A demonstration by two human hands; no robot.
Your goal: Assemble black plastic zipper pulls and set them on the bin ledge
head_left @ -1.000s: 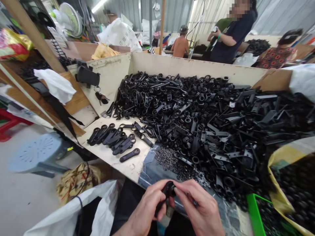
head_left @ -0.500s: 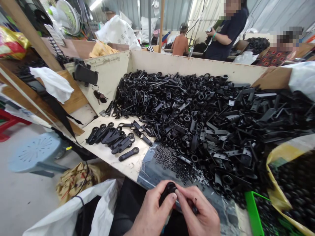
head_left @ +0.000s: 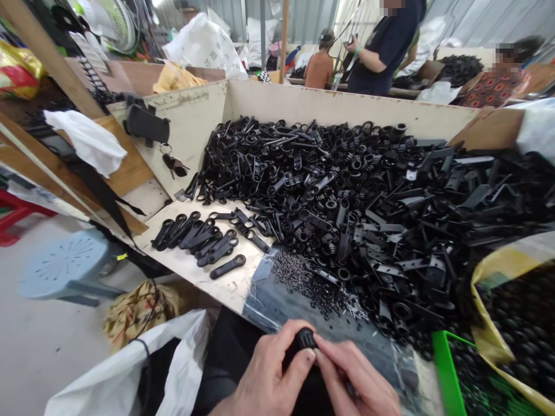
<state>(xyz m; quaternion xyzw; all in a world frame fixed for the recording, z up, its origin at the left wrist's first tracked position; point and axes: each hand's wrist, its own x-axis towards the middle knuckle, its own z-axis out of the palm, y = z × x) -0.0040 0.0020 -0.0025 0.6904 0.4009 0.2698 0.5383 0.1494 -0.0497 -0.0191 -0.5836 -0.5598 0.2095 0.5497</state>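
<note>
My left hand [head_left: 264, 378] is closed round a small black plastic part [head_left: 304, 339] at the bottom centre, thumb and forefinger pinching its round end. My right hand [head_left: 358, 381] is closed too, its fingertips pressed against the same part from the right. Both hands are held just in front of the table's near edge, over a dark plastic sheet [head_left: 277, 303]. A heap of small pins [head_left: 310, 283] lies on that sheet just beyond my fingers. A large pile of black plastic parts [head_left: 359, 196] fills the table behind it.
A row of finished black levers [head_left: 197, 240] lies at the left on the white tabletop [head_left: 191, 268]. White walls [head_left: 303, 107] bound the bin. A green crate [head_left: 446, 370] and yellow sack [head_left: 507, 277] stand right; a white bag [head_left: 130, 375] and blue stool [head_left: 60, 271] left. Other people work behind.
My hands have dropped a little lower in the view and stayed together on the part, turning it so its round end faces up. The person standing at the back has shifted left.
</note>
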